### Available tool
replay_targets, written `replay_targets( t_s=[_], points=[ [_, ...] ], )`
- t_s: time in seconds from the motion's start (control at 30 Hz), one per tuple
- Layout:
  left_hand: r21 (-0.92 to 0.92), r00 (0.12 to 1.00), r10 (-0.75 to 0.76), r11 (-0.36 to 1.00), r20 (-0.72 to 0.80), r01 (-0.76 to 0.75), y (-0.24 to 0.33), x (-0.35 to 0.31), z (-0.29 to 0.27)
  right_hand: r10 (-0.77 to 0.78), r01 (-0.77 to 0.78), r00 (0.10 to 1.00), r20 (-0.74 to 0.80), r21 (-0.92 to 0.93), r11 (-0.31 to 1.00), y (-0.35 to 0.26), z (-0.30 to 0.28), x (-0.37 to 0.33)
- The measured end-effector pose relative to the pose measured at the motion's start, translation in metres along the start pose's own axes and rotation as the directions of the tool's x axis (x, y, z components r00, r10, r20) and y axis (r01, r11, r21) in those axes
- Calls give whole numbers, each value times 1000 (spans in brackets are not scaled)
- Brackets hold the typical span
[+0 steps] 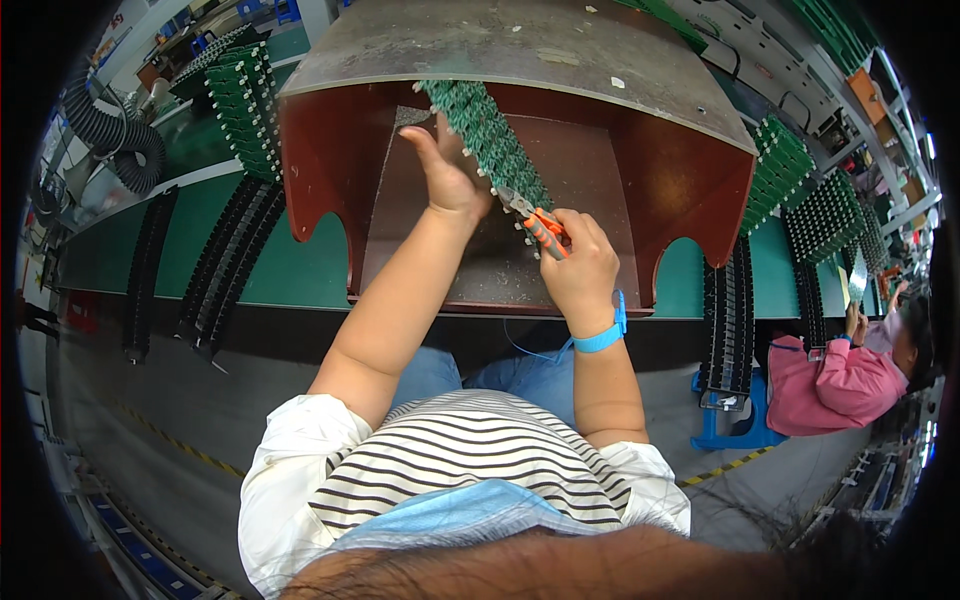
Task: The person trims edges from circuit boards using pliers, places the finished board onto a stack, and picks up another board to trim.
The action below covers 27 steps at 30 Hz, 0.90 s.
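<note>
The left hand (450, 175) holds a long green circuit board (487, 140) by its left edge, fingers pressed along the strip and thumb raised, so its grip is closed on the board. The board stands tilted, running from the upper left down toward the right, inside a dark red three-sided hood (320, 170) that sits on the green desk (290, 270). The right hand (580, 265), with a blue wrist strap (605, 335), is closed around orange-handled cutters (540, 228); their metal tips meet the lower end of the board.

The hood's side walls rise close on both sides of the hands, and its flat grey top (520, 50) overhangs the far end of the board, so the room inside is narrow. The front is open toward the person, and both forearms enter through that opening. The floor of the hood shows bare brown surface below and to the left of the board.

Left of the hood, black slotted racks (225, 260) lie across the desk, and a stack of green boards (243, 105) stands beyond them. On the right, more black racks (730, 310) hang over the near edge of the desk, with green boards (780, 165) behind them. Further right another person in a pink top (845, 385) sits near a blue stool (735, 420).
</note>
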<state>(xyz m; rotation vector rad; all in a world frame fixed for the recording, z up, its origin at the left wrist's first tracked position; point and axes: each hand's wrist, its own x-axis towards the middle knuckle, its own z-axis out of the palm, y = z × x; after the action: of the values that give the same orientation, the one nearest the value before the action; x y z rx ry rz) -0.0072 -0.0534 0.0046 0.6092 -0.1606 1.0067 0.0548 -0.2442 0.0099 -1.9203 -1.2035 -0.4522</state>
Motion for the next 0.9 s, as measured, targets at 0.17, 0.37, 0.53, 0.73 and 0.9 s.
replay_targets(
  t_s=[0.17, 0.37, 0.53, 0.73, 0.9],
  points=[
    [32, 987, -19, 999, -158, 25, 4, 5, 11, -21, 25, 998, 64, -58, 998, 12, 2, -10],
    [134, 970, 67, 990, -235, -36, -3, 5, 10, 49, -44, 991, 121, -43, 998, 15, 8, -17],
    [101, 980, 51, 994, -193, -32, -2, 5, 7, 63, -63, 997, 38, -9, 998, 16, 2, -9],
    [108, 986, 70, 993, -149, -54, -6, 2, 13, -34, 35, 999, 13, -24, 999, 2, 6, -9],
    [120, 988, 81, 991, -130, -66, -7, 1, 14, -35, 36, 999, 38, -31, 999, 0, 12, -13]
  ],
)
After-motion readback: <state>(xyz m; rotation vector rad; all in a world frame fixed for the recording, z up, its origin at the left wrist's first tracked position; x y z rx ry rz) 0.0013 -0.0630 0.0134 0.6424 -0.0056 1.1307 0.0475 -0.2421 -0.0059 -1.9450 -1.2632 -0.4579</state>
